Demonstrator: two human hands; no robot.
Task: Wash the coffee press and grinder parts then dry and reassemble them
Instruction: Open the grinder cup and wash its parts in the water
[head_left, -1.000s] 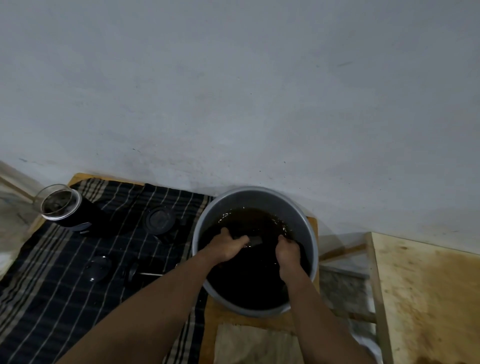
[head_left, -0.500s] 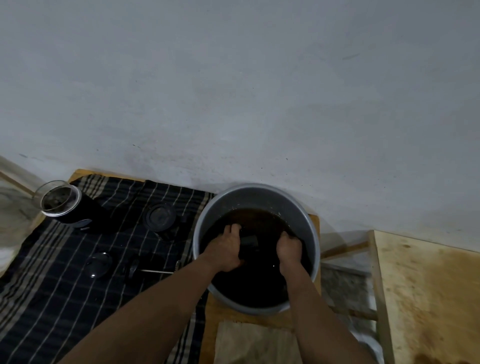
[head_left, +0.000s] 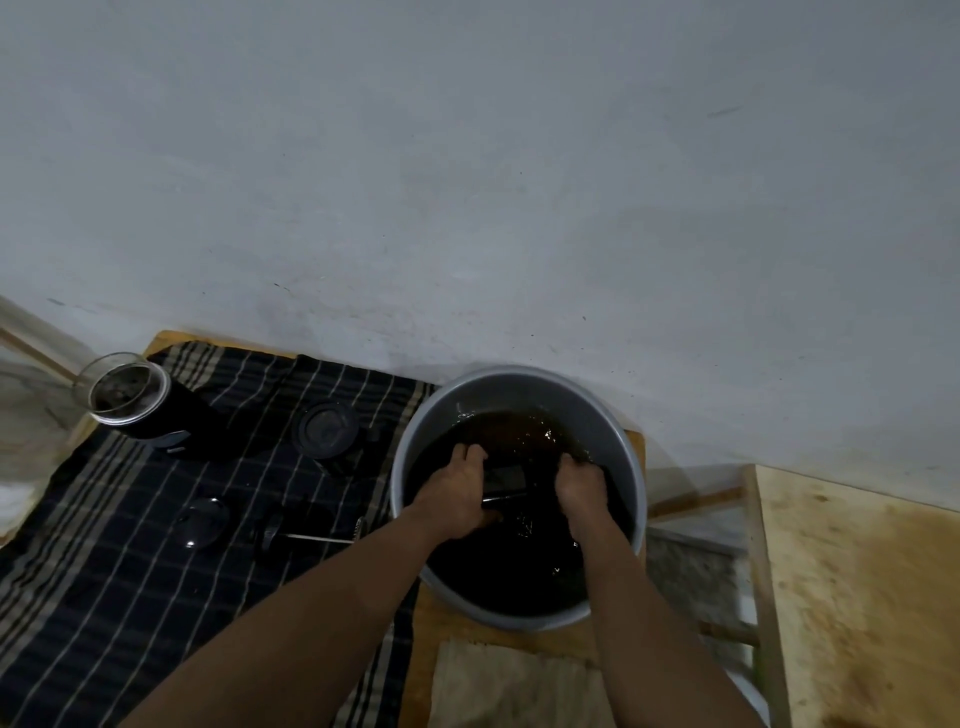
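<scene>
Both hands are in a grey basin (head_left: 511, 382) of dark brown water. My left hand (head_left: 456, 496) grips a dark part (head_left: 506, 479) with a thin metal rod at the surface. My right hand (head_left: 581, 486) is closed at the part's other side, its fingertips under the water. On the striped cloth (head_left: 104, 571) to the left lie a glass beaker in a black holder (head_left: 130, 397), a round black lid (head_left: 324, 428), a clear glass lid (head_left: 207, 519) and a plunger with a rod (head_left: 306, 532).
A grey wall runs just behind the basin. A folded pale cloth (head_left: 498, 686) lies on the wooden surface in front of the basin. A separate wooden tabletop (head_left: 857, 597) stands at the right, with a gap between.
The dark part has come up to the water's surface between my hands. Both hands have shifted slightly toward the wall side of the basin.
</scene>
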